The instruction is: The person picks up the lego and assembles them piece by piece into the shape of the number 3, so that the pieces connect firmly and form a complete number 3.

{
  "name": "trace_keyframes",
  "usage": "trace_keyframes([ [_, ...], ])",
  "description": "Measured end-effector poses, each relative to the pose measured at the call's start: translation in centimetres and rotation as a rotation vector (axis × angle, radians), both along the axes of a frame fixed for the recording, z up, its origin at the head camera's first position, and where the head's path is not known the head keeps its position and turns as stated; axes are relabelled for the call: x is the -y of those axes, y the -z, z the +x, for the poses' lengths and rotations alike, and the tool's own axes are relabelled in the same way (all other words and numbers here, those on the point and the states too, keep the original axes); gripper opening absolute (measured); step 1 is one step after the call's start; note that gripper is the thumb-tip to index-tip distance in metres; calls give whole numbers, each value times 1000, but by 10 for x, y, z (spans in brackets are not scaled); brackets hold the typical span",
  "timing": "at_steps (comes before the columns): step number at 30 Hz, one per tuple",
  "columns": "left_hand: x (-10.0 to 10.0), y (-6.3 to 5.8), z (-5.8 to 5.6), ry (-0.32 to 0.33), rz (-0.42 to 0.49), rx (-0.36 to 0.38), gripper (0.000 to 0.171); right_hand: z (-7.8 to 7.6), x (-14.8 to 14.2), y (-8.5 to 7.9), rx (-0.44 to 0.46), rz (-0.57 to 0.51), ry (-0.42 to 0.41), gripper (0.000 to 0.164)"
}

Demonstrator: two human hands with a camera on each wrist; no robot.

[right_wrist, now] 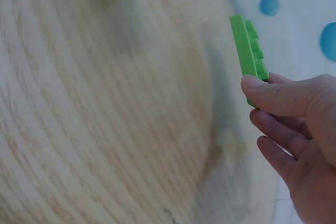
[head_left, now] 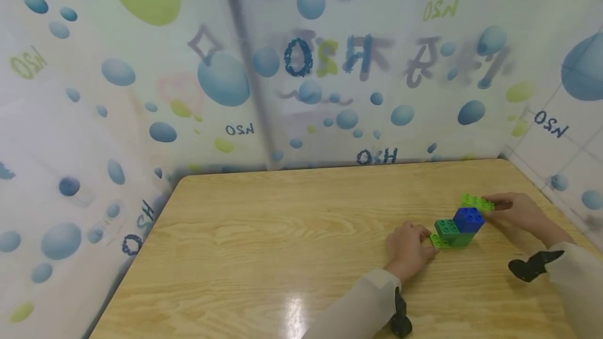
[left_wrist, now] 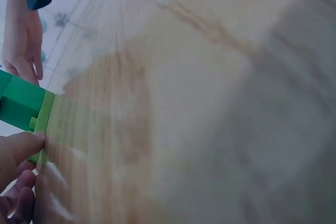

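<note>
Lime brick (head_left: 477,203), one o'clock from brick stack (head_left: 456,234): right hand (head_left: 515,213) pinching it, thumb against fingers; left hand (head_left: 407,250), eight o'clock, pinching stack's lime base plate (head_left: 438,241).

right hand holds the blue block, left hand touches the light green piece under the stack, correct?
Not the blue block: the right wrist view shows the right hand holding a light green block. The left hand does touch the light green piece under the stack.

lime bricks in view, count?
2: lime brick in right grip; lime base brick under the stack, pinched by left grip. Others may be hidden beneath.
</note>
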State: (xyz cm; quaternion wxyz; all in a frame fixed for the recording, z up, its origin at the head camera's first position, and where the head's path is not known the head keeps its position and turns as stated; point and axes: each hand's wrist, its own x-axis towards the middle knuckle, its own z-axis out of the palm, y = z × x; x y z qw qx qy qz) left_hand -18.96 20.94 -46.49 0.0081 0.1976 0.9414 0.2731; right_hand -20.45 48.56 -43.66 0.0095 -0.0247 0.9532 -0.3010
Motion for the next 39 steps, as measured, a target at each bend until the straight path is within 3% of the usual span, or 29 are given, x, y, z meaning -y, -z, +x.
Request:
trace_keyframes([
  [9, -1, 2, 0, -11, -13, -5, 26, 15, 8, -31, -159, 27, -54, 47],
  [21, 1, 5, 0, 5, 22, -6, 26, 42, 31, -65, -144, 1, -65, 48],
  [31, 0, 2, 2, -4, 21, 8, 26, 47, 46, -71, -176, -60, -196, 39],
  [39, 1, 2, 2, -1, 14, -10, 27, 47, 56, -73, -183, -53, -241, 37],
])
